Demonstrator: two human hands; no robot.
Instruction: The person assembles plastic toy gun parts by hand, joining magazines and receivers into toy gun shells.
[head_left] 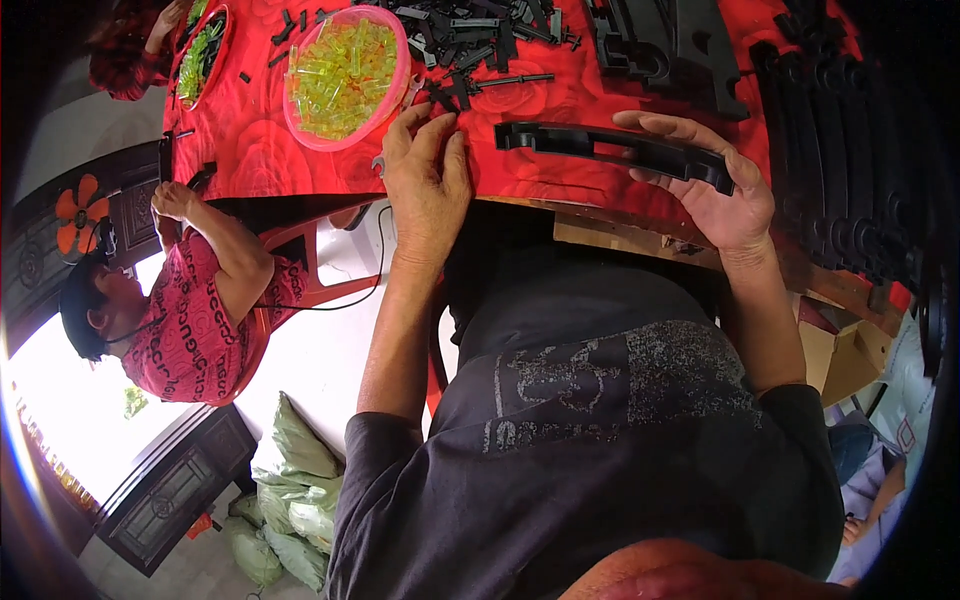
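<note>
A long, slotted black plastic part lies across my right hand, whose fingers and thumb hold its right end; the left end sticks out over the red tablecloth. My left hand rests at the table's near edge, its fingers apart and bent forward. Its fingertips reach the closest of the small black plastic pieces; whether they touch one I cannot tell. Beside that hand, a metal end like an open wrench shows. A pink basin full of clear yellow-green plastic pieces stands to its left.
Large black plastic parts lie at the far right, and a row of long black ones fills the right edge. A second basin stands far left. A person in a red patterned shirt sits at left. A cardboard box is below right.
</note>
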